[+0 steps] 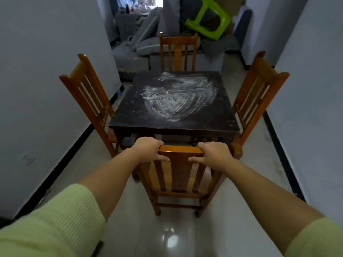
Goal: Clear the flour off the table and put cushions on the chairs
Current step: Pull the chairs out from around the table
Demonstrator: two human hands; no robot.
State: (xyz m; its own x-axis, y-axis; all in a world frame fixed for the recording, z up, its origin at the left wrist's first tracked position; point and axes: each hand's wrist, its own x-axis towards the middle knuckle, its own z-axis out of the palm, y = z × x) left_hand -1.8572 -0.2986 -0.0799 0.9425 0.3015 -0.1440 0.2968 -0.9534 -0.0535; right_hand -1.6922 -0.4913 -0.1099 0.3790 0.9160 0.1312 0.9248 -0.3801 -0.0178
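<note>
Wooden top rail of the near chair gripped by both hands, left hand and right hand, fingers curled closed around it. Step judged: moving the chair for a cushion. Flour is smeared on the table; next, wiping and fetching cushions.

White flour smeared across dark table; 4 wooden chairs bare.

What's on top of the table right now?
Only smeared white flour across the dark table top, from its middle to the far edge. No cloth or cushion there. Nothing hides the top.
</note>
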